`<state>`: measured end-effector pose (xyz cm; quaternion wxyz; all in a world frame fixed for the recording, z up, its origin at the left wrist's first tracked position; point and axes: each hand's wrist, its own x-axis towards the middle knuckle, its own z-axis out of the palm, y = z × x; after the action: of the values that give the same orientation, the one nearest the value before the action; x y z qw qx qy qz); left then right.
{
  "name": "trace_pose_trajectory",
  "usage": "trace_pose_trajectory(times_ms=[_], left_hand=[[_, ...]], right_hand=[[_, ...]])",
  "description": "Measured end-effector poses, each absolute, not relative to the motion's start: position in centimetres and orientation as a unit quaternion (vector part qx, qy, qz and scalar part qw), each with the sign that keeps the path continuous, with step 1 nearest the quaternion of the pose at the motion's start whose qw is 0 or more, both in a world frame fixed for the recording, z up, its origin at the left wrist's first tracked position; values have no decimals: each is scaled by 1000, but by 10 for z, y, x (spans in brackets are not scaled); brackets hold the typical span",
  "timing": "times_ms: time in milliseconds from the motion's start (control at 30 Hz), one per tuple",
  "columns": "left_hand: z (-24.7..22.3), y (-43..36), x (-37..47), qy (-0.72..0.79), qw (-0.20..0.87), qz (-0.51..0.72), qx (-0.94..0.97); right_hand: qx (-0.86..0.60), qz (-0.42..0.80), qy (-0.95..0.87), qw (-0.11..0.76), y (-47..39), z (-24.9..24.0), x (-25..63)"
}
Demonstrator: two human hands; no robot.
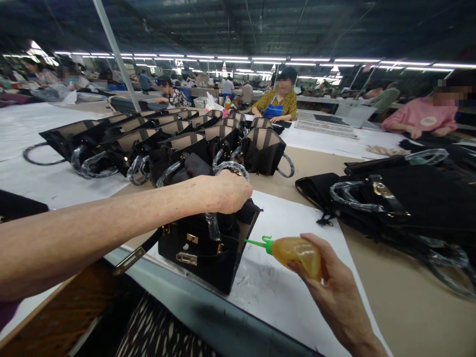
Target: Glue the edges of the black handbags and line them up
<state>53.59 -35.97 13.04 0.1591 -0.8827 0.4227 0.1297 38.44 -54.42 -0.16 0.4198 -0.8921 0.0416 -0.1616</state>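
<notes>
Left hand [232,192] and forearm [111,218] bare, up to a scrap of plum-purple sleeve [7,315] cut off at the lower left edge of view; right hand [332,282] and wrist [359,329] likewise bare; at the lap, black garment [159,329] densely printed with short, cream, brushstroke-like streaks.

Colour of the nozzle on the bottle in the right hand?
Bright green nozzle, seen in the head view.

Under a dark, girdered roof [178,27], long rows of bright tube lights [266,62] stretch far back. A pale slanted pole [116,54] rises beyond the broad tan worktop [409,302], partly covered with white sheets [286,307].
</notes>
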Motion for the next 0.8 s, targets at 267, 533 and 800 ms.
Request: trace_pose_trajectory(times_ms=[267,533,800], left_hand=[[127,-356,531,414,142,133,-889],[134,-352,514,417,174,145,-880],[149,-339,491,430,212,196,-856]], right_hand=[[-897,-111,22,427,-537,-22,376],[-891,-58,30,449,-535,-22,371],[-870,20,66,488,-535,-23,366]])
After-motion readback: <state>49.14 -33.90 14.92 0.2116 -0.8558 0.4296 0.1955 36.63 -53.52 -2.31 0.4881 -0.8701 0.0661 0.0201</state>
